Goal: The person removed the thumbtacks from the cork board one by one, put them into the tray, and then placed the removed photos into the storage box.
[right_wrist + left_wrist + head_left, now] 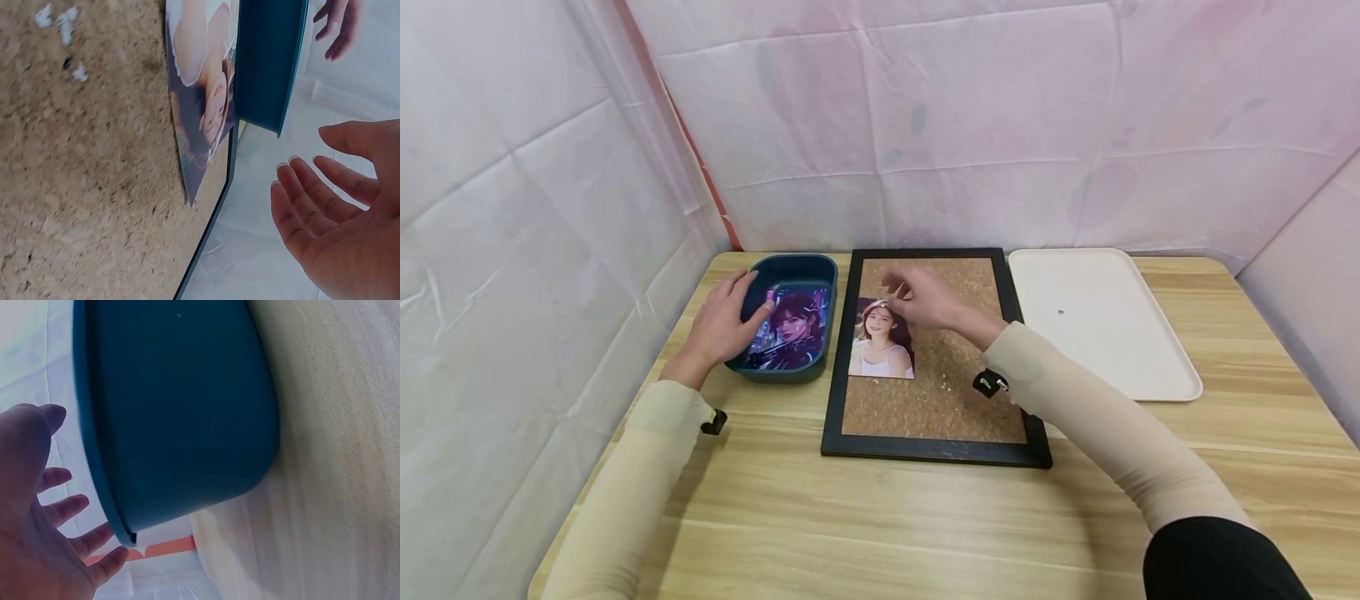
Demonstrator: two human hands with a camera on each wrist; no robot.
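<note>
There are two containers on the wooden table (925, 517). The first is a dark blue tub (796, 275) at the far left, and one picture card (790, 327) of a purple-haired girl lies inside it. The second is a white tray (1120, 350) at the far right, with one tiny dark speck (1061, 312) in it. Between them lies one cork board (940, 400) with a black frame. One photo (882, 342) of a smiling girl lies on the left part of the cork. A few small white bits (62, 25) sit on the cork near the photo. The left hand (722, 321) is at the left wall of the tub with its fingers spread and relaxed, holding nothing; I cannot tell if it touches the tub. The right hand (921, 298) is over the far edge of the photo, fingers loose and open, gripping nothing. There are two hands, two pictures, one tub, one tray and one board
</note>
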